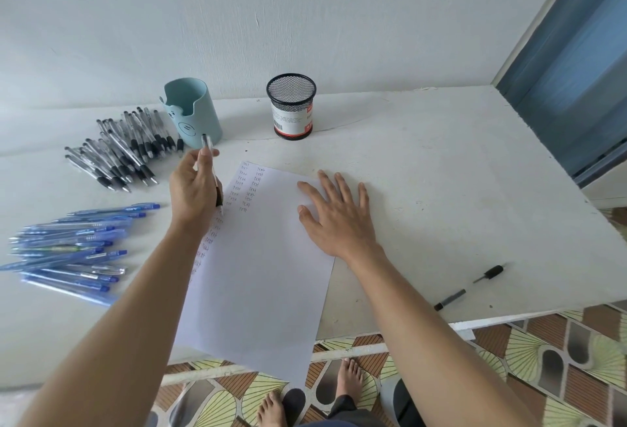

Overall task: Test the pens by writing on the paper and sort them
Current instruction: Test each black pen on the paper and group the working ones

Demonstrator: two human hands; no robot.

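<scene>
The left hand (pixel 193 189) is gripping a clear black pen (pixel 208 146), its fingers (pixel 203 161) curling round the barrel and holding the tip down at the left edge of the paper (pixel 258 274), beside columns of small written words; whether the tip is touching I cannot tell; the right hand (pixel 336 219) is lying flat on the sheet, its fingers (pixel 342 185) spreading straight and apart; a pile of black pens (pixel 115 151) is lying on the surface (pixel 441 189) at far left, blue pens (pixel 71 250) nearer; a blue holder (pixel 191 114) and a mesh cup (pixel 292 105) are standing behind.
</scene>
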